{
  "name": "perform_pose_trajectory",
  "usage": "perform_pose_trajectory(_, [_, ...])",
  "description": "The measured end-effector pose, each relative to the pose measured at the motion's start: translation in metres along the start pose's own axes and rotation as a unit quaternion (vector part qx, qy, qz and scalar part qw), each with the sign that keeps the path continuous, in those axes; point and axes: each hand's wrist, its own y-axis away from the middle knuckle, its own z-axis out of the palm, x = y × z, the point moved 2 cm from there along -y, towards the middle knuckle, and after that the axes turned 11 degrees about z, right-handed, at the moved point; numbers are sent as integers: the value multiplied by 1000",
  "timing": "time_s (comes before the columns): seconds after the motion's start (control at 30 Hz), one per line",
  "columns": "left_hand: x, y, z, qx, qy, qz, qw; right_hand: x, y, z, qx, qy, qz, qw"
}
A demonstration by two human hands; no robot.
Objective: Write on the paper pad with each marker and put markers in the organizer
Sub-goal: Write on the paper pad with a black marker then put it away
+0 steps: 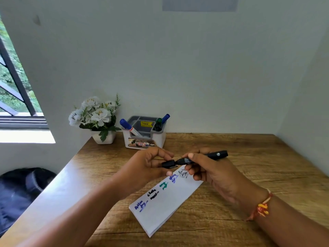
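My right hand (pixel 208 168) grips a black marker (pixel 216 155) held level above the far end of the white paper pad (pixel 165 202). My left hand (pixel 151 163) pinches the marker's black cap (pixel 168 164), just off the marker's tip. The pad lies slantwise on the wooden desk (pixel 231 220) and carries blue, black and green scribbles. Behind the hands stands the grey and white organizer (pixel 144 138). It holds a blue marker (pixel 129 128) in its left slot, and a green marker (pixel 158 122) and another blue marker (pixel 165 118) in its right slot.
A white pot of white flowers (pixel 97 118) stands left of the organizer by the wall. Walls close off the desk at the back and right. A window (pixel 12 86) is at the left, and a dark bag (pixel 19 189) lies below the desk's left edge.
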Motion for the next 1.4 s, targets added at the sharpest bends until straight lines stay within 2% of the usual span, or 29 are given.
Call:
perform_pose_trajectory(0.13, [1,2,3,-11,10,22,1000,1,-1,2,-16,-9,6,1000])
perform_pose_trajectory(0.47, [10,3,8,20,63,56,996,-5,1,2,-46,-70,-6,996])
perform_pose_trajectory(0.97, [12,6,12,1,132,37,991,-12,-1,2,-81,26,-67,994])
perform_pose_trajectory(1.1, [5,2,11,13,107,32,994,-11,-7,-1,-66,65,-57,994])
perform_pose_trajectory(1.17, [2,0,8,26,111,38,993,-10,-10,-2,-75,47,-35,995])
perform_pose_trajectory(1.3, [2,1,-3,64,112,46,991,-14,-10,-8,-104,-62,-1,993])
perform_pose_trajectory(1.37, [2,2,-7,87,125,48,987,-19,-9,-13,-90,-96,-3,991])
perform_pose_trajectory(1.4, [2,1,-8,96,140,49,984,-22,-8,-15,-77,-79,-13,994])
